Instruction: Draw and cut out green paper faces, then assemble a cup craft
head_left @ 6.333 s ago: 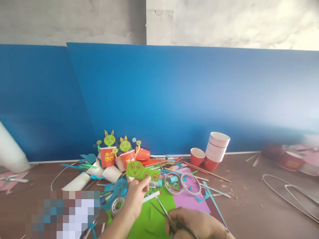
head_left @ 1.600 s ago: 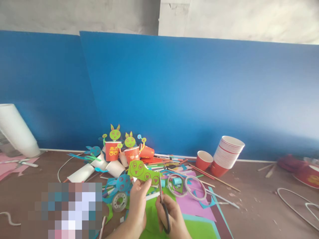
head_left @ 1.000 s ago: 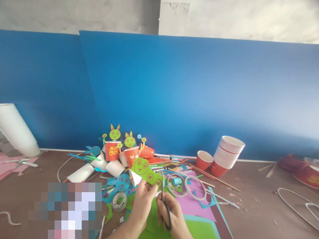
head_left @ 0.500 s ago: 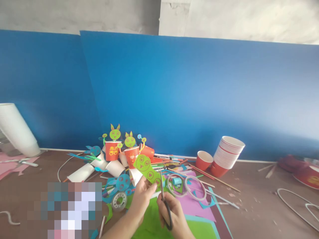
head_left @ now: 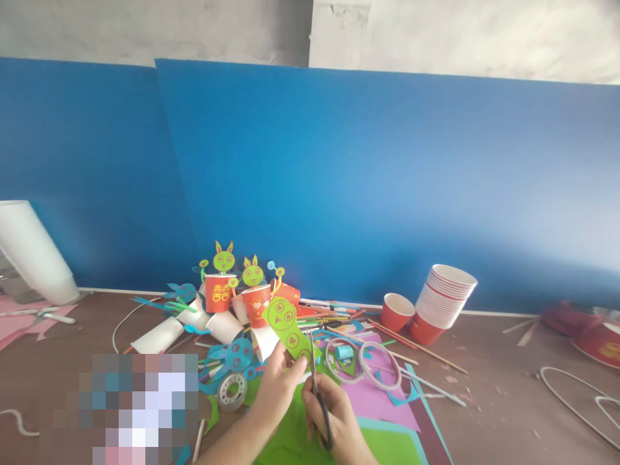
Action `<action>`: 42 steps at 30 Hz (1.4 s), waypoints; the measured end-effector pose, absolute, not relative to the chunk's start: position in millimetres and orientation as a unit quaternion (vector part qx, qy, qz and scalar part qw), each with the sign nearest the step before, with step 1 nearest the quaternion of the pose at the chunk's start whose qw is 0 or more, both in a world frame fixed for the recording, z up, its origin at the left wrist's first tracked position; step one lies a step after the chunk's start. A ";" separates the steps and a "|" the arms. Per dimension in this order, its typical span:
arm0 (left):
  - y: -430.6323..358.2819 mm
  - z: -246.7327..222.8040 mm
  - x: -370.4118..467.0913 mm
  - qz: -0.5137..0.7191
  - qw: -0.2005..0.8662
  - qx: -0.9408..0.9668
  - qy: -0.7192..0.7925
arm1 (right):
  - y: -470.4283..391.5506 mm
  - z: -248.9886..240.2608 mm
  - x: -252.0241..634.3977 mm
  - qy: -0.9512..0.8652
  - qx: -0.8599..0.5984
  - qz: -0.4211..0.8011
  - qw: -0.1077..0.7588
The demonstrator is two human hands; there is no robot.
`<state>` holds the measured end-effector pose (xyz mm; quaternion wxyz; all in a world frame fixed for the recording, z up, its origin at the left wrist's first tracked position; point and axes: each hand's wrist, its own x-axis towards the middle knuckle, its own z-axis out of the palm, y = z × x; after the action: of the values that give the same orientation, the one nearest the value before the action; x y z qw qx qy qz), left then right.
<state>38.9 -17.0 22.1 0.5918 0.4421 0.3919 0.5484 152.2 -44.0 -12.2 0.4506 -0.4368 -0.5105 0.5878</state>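
Note:
Between the fingers of my left hand [head_left: 274, 391] is a strip of green paper [head_left: 285, 326] with a drawn round face and circled hearts. My right hand [head_left: 332, 413] is closed round the black handles of a pair of scissors [head_left: 314, 371]. The blades point up and lie against the lower right edge of the green paper. Beneath both hands are sheets of green paper [head_left: 290, 426]. Beyond my left hand stand red paper cups [head_left: 219, 294] with green paper rabbit faces rising out of them.
Two rolls of tape [head_left: 380, 366] lie on purple paper [head_left: 382, 403], right of my hands. A tape roll [head_left: 232, 392] sits left. A stack of paper cups [head_left: 443, 297] stands at the right, near a single red cup [head_left: 397, 312]. Several coloured sticks [head_left: 339, 316] lie behind. A blue panel [head_left: 339, 181] closes the back.
The green paper strip has turned slightly more upright and shifted a little right. My right hand and the scissors have moved slightly left, closer to my left hand.

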 end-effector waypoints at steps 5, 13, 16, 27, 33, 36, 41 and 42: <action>-16.0 19.9 36.9 0.535 0.588 0.463 0.393 | -43.6 -13.8 153.6 -0.514 -0.435 0.581 0.456; -9.4 18.3 31.8 0.520 0.604 0.477 0.371 | -43.3 -13.0 155.7 -0.521 -0.458 0.569 0.442; -7.2 16.2 28.9 0.517 0.605 0.482 0.366 | -43.1 -13.9 156.0 -0.523 -0.459 0.567 0.441; -6.2 21.7 30.0 0.515 0.595 0.480 0.388 | -41.4 -19.8 156.6 -0.524 -0.460 0.560 0.448; -6.3 17.8 30.8 0.482 0.560 0.513 0.437 | -40.0 -22.9 155.9 -0.523 -0.447 0.570 0.449; -8.3 20.9 29.2 0.472 0.569 0.532 0.413 | -39.7 -21.0 156.0 -0.524 -0.439 0.580 0.443; -9.3 23.3 26.4 0.456 0.578 0.546 0.400 | -41.5 -17.7 157.0 -0.520 -0.438 0.586 0.441; -9.2 22.9 26.0 0.457 0.577 0.545 0.402 | -41.7 -17.7 157.3 -0.521 -0.437 0.585 0.441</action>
<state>26.0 -9.2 22.9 0.5768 0.5450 0.4021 0.4566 157.3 -41.7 -17.7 0.4415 -0.4372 -0.5208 0.5855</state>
